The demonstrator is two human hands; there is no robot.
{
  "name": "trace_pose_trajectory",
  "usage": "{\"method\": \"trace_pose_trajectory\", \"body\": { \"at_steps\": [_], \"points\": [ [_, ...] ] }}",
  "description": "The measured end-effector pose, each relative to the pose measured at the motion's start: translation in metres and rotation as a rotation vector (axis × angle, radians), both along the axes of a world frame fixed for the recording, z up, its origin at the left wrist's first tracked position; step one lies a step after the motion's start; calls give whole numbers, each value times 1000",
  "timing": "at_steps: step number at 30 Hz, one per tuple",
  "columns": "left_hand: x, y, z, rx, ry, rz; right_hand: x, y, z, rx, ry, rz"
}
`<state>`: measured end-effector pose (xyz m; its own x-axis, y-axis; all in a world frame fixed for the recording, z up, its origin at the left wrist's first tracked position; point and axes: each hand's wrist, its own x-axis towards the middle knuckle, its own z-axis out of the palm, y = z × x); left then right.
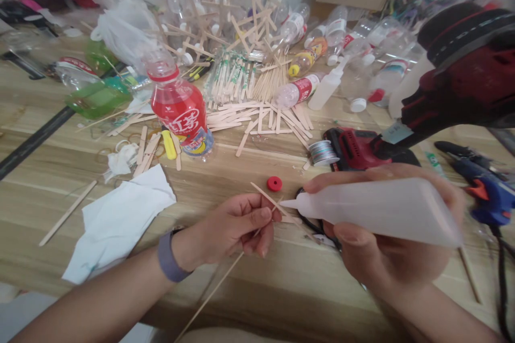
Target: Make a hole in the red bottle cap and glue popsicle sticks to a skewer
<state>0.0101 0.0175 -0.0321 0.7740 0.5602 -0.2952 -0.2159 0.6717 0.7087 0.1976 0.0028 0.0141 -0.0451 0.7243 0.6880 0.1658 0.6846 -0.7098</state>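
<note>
My left hand (241,222) is closed in a pinch on a thin wooden skewer (215,290), whose long end slants down toward the table's front edge. Against the skewer's upper end lies a flat wooden craft stick (263,192), crossing it at an angle. My right hand (386,265) is wrapped around a translucent squeeze bottle (374,209), held on its side. Its narrow nozzle points left and comes close to where the two sticks cross; whether it touches them I cannot tell. Just beyond the fingers, a small red disc (274,184) with a centre hole lies on the table.
A red-labelled drink bottle (179,110) stands at centre left near white paper (124,220). Loose craft sticks (229,117) and plastic bottles crowd the back. On the right are a wire spool (323,153), a red-black power tool (462,75) and a blue glue gun (488,187).
</note>
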Motion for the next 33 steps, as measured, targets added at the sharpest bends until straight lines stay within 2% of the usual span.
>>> {"method": "trace_pose_trajectory", "body": {
  "at_steps": [33],
  "points": [
    [-1,0,5,12,19,1,0,1,-1,6,-17,6]
  ]
}}
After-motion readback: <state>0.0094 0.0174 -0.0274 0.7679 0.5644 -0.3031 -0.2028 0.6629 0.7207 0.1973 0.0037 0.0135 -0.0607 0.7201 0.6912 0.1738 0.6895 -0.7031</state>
